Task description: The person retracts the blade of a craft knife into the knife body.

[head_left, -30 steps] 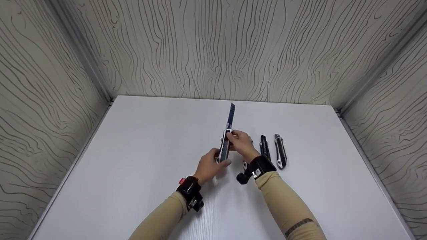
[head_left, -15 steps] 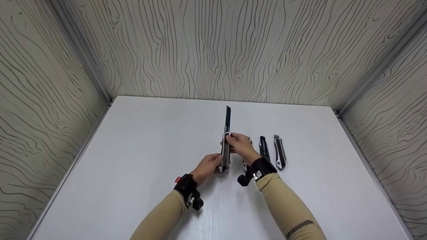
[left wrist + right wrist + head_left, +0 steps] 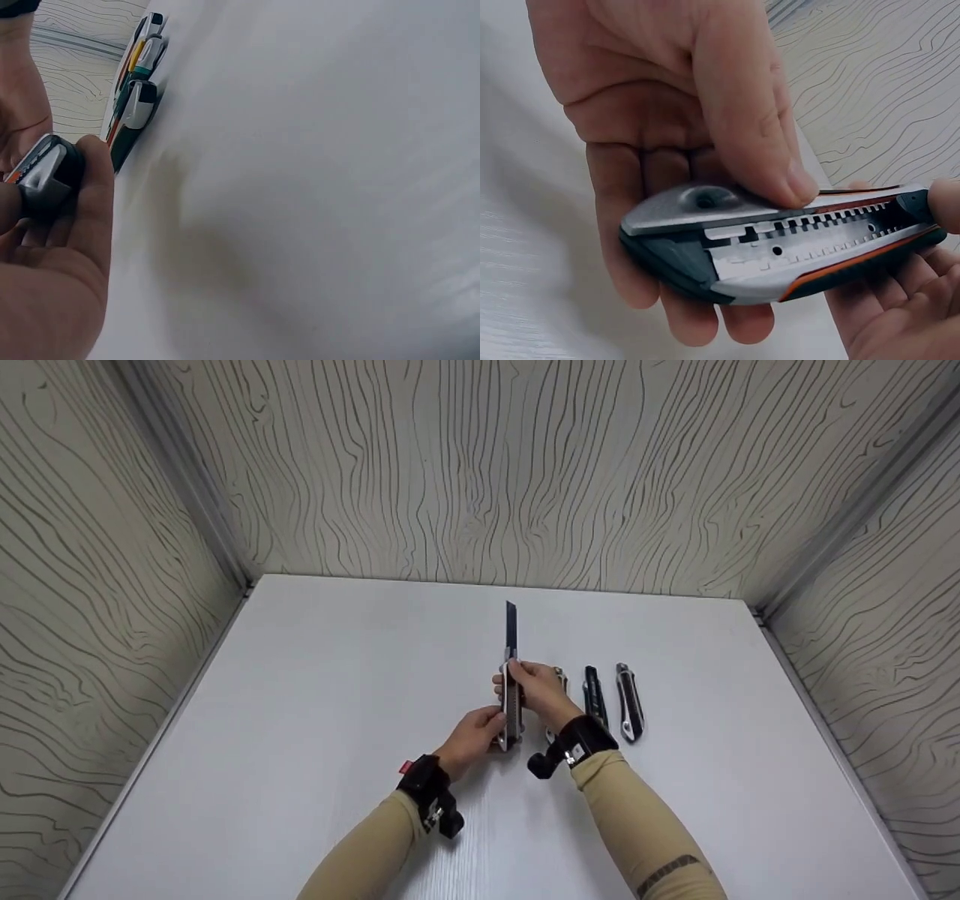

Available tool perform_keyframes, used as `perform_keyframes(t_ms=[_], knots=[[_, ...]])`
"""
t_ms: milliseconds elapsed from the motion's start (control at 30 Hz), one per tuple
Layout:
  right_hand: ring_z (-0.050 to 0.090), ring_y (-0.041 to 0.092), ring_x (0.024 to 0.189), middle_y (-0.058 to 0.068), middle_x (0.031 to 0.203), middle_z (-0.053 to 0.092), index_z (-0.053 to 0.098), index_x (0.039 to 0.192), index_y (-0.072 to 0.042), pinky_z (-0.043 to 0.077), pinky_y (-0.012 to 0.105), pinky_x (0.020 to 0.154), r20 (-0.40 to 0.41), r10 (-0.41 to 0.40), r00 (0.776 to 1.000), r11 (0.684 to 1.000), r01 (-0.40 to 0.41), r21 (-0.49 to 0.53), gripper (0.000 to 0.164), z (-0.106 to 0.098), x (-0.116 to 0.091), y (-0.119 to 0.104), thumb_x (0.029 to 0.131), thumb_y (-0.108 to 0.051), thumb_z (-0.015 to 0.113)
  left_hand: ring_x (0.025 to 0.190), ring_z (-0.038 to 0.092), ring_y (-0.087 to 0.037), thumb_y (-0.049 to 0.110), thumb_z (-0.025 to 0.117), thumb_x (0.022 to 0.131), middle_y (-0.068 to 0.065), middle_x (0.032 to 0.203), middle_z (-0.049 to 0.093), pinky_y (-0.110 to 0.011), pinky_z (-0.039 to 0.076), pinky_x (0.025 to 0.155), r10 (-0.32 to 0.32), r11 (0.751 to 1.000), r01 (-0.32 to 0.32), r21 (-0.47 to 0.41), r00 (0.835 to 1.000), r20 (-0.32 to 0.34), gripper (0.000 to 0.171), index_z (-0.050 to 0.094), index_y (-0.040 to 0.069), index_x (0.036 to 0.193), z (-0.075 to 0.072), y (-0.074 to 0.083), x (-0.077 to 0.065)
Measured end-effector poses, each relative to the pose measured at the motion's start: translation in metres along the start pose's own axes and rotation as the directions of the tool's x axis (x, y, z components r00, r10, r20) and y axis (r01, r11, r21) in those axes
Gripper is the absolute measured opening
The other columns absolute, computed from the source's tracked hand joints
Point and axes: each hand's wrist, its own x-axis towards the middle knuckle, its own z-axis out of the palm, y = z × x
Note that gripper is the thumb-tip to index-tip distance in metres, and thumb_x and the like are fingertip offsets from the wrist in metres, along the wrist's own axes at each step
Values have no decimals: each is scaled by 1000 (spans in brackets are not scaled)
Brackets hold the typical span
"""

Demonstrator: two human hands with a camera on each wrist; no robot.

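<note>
A snap-off utility knife (image 3: pixel 512 701) with a grey, black and orange handle stands nearly in line with my view, its long dark blade (image 3: pixel 511 626) extended toward the back wall. My left hand (image 3: pixel 474 733) holds the butt end between thumb and fingers; in the right wrist view that left hand (image 3: pixel 682 150) has its thumb along the handle's side. Higher up, my right hand (image 3: pixel 546 690) grips the handle near the blade, thumb on the black slider (image 3: pixel 911 208). The left wrist view shows the knife's rounded butt (image 3: pixel 56 176) over the palm.
To the right on the white table (image 3: pixel 337 697) lie a partly hidden utility knife (image 3: pixel 560 679), a black one (image 3: pixel 593 690) and a grey-and-black one (image 3: pixel 631 703). Wood-patterned panels (image 3: pixel 480 472) enclose the table at back and sides.
The knife has swung from a rightward lean to nearly straight and come slightly closer. My left thumb has shifted from across its butt to its left side. My right hand has barely moved.
</note>
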Motion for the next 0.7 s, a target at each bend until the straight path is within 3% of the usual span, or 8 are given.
perform_keyframes(t_ms=[167, 333, 467, 700], knots=[[71, 16, 90, 11, 106, 71, 55, 125, 3, 59, 32, 86, 19, 34, 999, 999, -34, 17, 39, 1, 0, 2, 105, -28, 44, 83, 62, -11, 16, 42, 105, -7, 97, 66, -27, 56, 76, 22, 1000, -22, 16, 1000, -2, 30, 59, -4, 119, 1, -2, 0], [68, 15, 85, 7, 96, 69, 53, 122, 5, 59, 31, 83, 30, 59, 998, 996, -61, 61, 37, 2, -1, 3, 105, -26, 42, 80, 62, -10, 14, 43, 104, -6, 93, 67, -23, 55, 72, 29, 1000, -29, 3, 1000, 2, 30, 60, -6, 117, 2, -4, 0], [67, 14, 81, 6, 91, 68, 53, 119, 6, 59, 30, 80, 26, 53, 998, 995, -55, 88, 35, 2, -1, 3, 105, -25, 43, 79, 62, -9, 14, 43, 104, -7, 93, 68, -23, 54, 71, 41, 999, -41, -9, 999, 6, 30, 60, -7, 118, 4, -4, 0], [66, 13, 82, 6, 93, 66, 51, 123, 9, 59, 29, 81, 46, 24, 999, 999, -26, 47, 36, 0, -2, 6, 106, -22, 40, 78, 61, -9, 13, 44, 103, -4, 88, 65, -23, 54, 71, 43, 999, -43, -22, 999, -3, 28, 60, -7, 115, 7, -7, 0]])
